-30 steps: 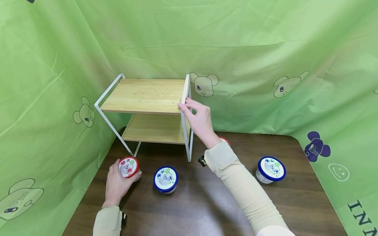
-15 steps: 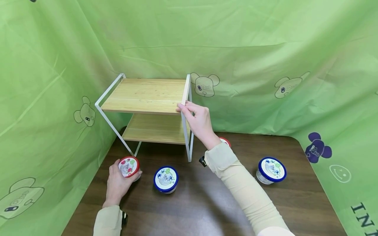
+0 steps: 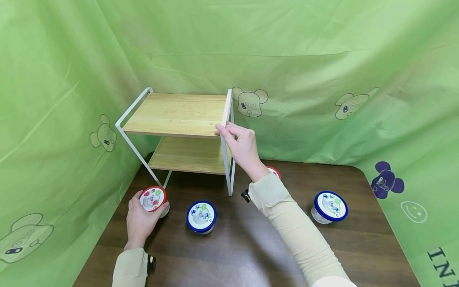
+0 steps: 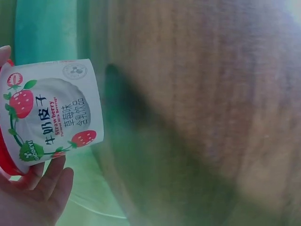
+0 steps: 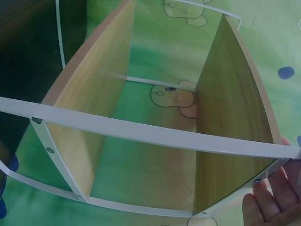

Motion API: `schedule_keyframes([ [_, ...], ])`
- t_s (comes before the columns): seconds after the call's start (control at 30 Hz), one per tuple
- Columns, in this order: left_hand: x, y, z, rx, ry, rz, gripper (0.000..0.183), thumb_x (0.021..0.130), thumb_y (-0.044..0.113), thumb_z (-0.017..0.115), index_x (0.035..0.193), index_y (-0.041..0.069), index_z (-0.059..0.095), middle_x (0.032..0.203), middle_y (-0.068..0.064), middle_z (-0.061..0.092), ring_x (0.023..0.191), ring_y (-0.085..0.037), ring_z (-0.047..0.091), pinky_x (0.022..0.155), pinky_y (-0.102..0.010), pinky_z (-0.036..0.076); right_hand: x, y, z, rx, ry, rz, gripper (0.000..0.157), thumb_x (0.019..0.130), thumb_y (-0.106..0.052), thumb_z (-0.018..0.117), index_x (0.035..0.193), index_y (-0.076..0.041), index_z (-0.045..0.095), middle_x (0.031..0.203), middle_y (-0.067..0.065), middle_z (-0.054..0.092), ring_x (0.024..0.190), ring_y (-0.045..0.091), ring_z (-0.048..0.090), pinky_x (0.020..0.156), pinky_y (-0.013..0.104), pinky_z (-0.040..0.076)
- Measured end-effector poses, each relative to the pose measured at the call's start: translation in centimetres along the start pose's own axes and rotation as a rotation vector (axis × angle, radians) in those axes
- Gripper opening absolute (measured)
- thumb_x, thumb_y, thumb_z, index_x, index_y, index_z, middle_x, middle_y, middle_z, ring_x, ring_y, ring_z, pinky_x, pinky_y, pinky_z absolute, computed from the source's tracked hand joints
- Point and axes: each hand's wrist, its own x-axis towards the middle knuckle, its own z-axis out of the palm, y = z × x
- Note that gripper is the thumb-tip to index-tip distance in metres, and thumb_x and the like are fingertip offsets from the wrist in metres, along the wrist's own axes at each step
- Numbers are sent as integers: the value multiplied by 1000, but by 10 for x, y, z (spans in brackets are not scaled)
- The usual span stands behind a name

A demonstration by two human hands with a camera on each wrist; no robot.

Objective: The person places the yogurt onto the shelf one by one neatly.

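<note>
Left grip point(image 3: 140, 219) curls round the red-lidded cup point(image 3: 153, 198), lid up, axis roughly upright, at the left of the desk point(image 3: 222, 259), and the shelf point(image 3: 175, 113), long side running left-right, has its upper front-right corner pinched by the right grip point(image 3: 244, 147).

Legible markings
Red-rimmed cup point(image 4: 54, 110): "牛奶皮子", "Strawberry", "Flavored Milk Beverage", "草莓味", "含乳饮品". Green curtain point(image 3: 439, 235): dark letters "I N", next character cut off. Blue-lidded cups point(image 3: 201, 216) point(image 3: 330, 205): lid print too small to read.
</note>
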Motion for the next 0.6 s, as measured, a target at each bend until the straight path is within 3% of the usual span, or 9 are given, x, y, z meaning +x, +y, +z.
schedule_keyframes([
  [0.2, 4, 11, -3, 7, 23, 7, 103, 74, 59, 85, 147, 3, 39, 129, -22, 50, 114, -43, 52, 92, -61, 46, -1, -1, -2, -7, -1, 11, 30, 104, -33, 63, 93, -13, 83, 108, 2, 75, 121, 7, 60, 95, 27, 50],
  [0.6, 6, 34, -12, -30, 93, 69, 100, 72, 57, 87, 146, 7, 43, 129, -19, 53, 112, -39, 53, 90, -62, 47, -1, 0, -1, -17, 16, 12, 30, 104, -33, 62, 93, -14, 83, 110, 1, 75, 121, 9, 60, 102, 26, 46],
])
